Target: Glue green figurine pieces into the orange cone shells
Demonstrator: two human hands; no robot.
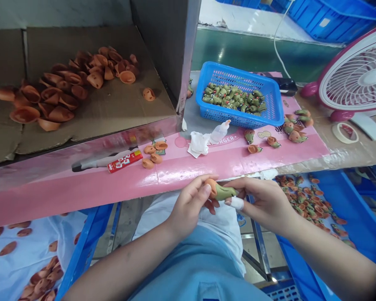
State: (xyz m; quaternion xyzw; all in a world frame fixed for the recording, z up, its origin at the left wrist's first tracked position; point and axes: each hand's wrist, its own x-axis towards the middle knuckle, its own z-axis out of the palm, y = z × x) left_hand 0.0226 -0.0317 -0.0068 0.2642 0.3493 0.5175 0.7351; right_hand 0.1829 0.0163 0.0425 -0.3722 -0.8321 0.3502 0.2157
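Note:
Just past the table's front edge, my two hands hold a small orange and green figurine (221, 190) between them. My left hand (192, 202) pinches its rounded orange end. At its tapering green end are the fingers of my right hand (260, 200), closed on it; a white wrap covers one fingertip. Beyond them on the pink table lie a white cloth (198, 144) and a small clear squeeze bottle (219, 132) with an orange tip. A blue basket (238, 119) behind these holds many green pieces (232, 97). Several orange cups (155, 154) lie to the left.
A box-like booth (144, 121) at the left holds a heap of orange cups (50, 96). Joined orange-green pieces (296, 129) sit at the right, near a tape roll (345, 133) and a fan (360, 75). Blue bins (347, 200) of pieces flank my lap. A red packet (124, 161) lies in front.

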